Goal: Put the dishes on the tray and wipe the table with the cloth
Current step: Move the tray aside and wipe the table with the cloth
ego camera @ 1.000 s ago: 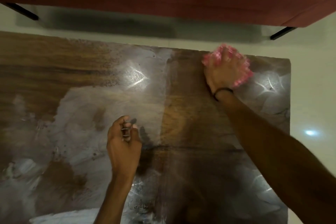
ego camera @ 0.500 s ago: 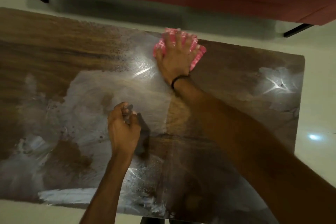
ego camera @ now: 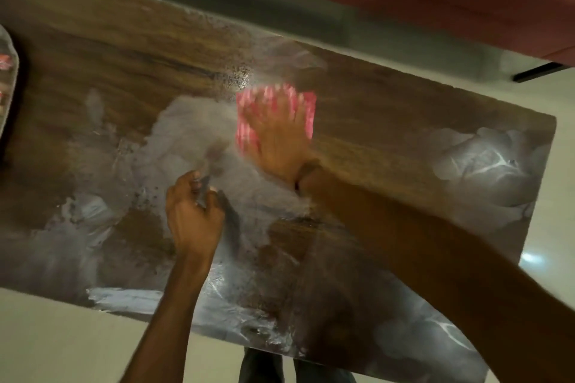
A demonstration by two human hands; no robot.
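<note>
Right hand (ego camera: 280, 137) flat, fingers spread, pressing pink cloth (ego camera: 306, 109) mid-table, clear of far edge. Left hand (ego camera: 193, 214) curled, knuckles on wooden table (ego camera: 389, 140). Tray (ego camera: 11, 71) at left edge. Open tabletop rightward.

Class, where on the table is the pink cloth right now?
Near the table's middle, toward its far edge, the pink cloth lies flat under the right hand.

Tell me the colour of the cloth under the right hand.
Pink with white stripes; head view.
</note>
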